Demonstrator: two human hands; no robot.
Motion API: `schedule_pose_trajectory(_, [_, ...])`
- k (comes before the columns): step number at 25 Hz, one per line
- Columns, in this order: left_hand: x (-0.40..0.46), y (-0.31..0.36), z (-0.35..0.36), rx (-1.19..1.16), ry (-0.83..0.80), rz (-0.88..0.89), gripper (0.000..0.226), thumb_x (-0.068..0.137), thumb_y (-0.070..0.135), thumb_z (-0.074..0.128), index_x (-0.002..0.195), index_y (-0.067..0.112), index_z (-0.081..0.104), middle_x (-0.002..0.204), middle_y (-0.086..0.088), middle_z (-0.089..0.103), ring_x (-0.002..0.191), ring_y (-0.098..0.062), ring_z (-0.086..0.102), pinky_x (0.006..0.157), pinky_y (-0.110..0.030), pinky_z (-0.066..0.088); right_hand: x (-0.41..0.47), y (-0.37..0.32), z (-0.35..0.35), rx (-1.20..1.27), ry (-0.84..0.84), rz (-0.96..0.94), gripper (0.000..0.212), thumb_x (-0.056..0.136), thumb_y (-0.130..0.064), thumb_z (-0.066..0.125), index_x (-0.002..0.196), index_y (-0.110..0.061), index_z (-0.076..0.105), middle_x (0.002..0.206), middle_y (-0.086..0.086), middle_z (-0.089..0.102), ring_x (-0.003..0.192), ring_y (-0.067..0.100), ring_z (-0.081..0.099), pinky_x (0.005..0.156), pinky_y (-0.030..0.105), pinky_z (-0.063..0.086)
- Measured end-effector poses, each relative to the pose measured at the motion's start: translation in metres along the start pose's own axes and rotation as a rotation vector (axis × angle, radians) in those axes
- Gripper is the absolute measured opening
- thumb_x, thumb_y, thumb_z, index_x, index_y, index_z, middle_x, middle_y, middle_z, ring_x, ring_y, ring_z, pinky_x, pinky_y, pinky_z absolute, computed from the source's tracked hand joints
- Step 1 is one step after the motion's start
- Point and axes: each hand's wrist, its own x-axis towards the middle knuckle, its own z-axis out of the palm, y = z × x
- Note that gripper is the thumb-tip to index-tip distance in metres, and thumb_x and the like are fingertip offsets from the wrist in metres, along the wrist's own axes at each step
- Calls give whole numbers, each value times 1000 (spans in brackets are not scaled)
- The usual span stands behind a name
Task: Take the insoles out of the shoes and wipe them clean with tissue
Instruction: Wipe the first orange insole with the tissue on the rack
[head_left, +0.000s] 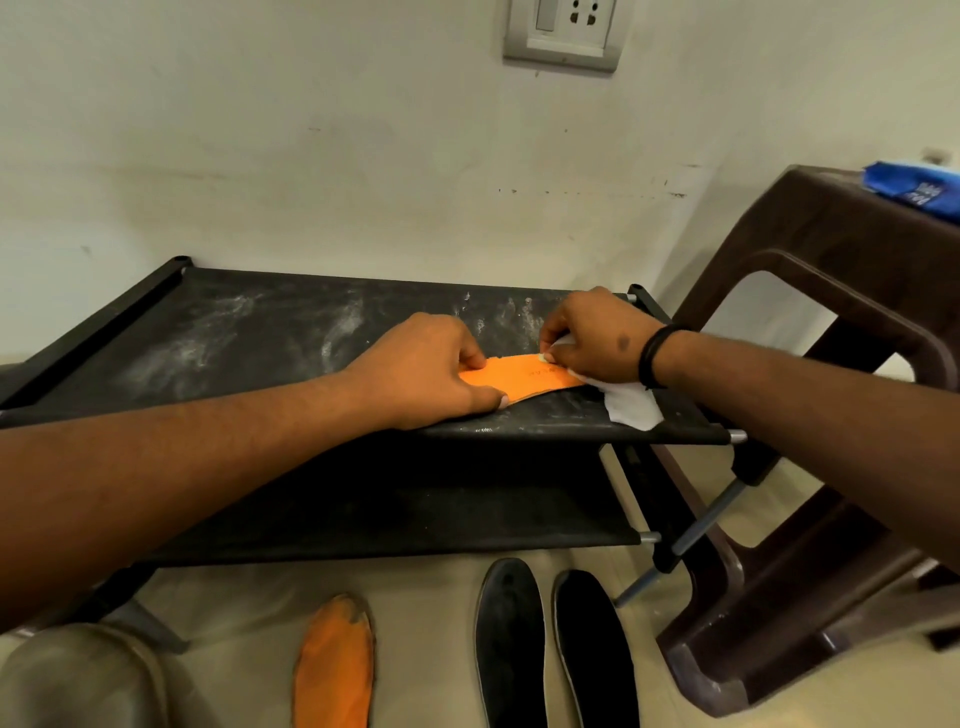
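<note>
We have the orange insole (524, 378) lying flat on the top tier of the black fabric shoe rack (249, 338), near its right end; our left hand (426, 374) pins the near end down, thumb and fingers curled over its edges, while our right hand (592, 338) pinches a white tissue (631, 408) against the far end, the loose tail of the tissue trailing out from under the wrist onto the rack. This insole looks thin, light and bendy, a foam sheet with a smooth face, so we judge it will slide and curl under a wipe unless one end is held down; the sensible hold is what we see, flat pressure at one end and strokes working from the other. The tissue is soft and flimsy, likely to tear or ball up if we scrub hard, so light passes suit it. The rack's cloth is matte and streaked with pale dust, which could soil the underside; it may also sag a little under pressure. Down on the beige floor lies a second orange insole (335, 670), grubby and dark at the toe, and beside it two black insoles (509, 644), long and rounded, edges pale. A brown plastic stool (810, 364) stands to the right with a blue packet (914, 182) on top.
</note>
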Motion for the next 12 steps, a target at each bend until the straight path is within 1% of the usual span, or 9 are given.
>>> schedule_pose_trajectory(2, [0, 1, 0, 0, -22, 45, 62, 74, 64, 63, 122, 26, 72, 124, 11, 65, 112, -13, 60, 100, -41, 49, -8, 12, -5, -33, -3, 43, 14, 91, -18, 66, 99, -13, 77, 103, 2, 74, 84, 11, 60, 83, 27, 49])
schedule_pose_trajectory(4, [1, 0, 1, 11, -44, 62, 65, 71, 65, 56, 124, 29, 71, 129, 13, 62, 118, -13, 56, 107, -47, 43, -11, 12, -3, -41, 3, 52, 16, 91, -16, 65, 100, -12, 77, 103, 3, 74, 87, 14, 63, 84, 28, 50])
schedule_pose_trajectory(6, [3, -1, 2, 17, -52, 69, 67, 70, 67, 54, 124, 30, 70, 131, 15, 61, 120, -13, 55, 108, -48, 41, -9, 4, 3, -35, 26, 48, 18, 91, -14, 62, 100, -11, 76, 102, 6, 74, 92, 20, 66, 85, 33, 54])
schedule_pose_trajectory(7, [4, -2, 3, 22, -52, 73, 69, 70, 70, 52, 123, 31, 70, 131, 16, 60, 121, -13, 55, 108, -49, 41, -8, -2, 7, -29, 40, 43, 19, 90, -13, 60, 100, -12, 76, 101, 7, 74, 93, 22, 67, 84, 33, 54])
schedule_pose_trajectory(10, [6, -5, 4, 38, -55, 98, 72, 68, 74, 46, 121, 33, 71, 130, 18, 59, 121, -14, 54, 107, -51, 41, -9, -24, 15, 36, 64, -41, 19, 90, -16, 61, 101, -14, 76, 101, 5, 74, 94, 20, 66, 83, 30, 52])
schedule_pose_trajectory(12, [5, -7, 5, 46, -54, 127, 66, 72, 74, 48, 121, 36, 70, 131, 21, 58, 122, -14, 51, 106, -51, 41, -14, -31, 16, 73, 39, -111, 17, 90, -18, 62, 101, -16, 76, 99, 2, 74, 90, 17, 66, 82, 31, 53])
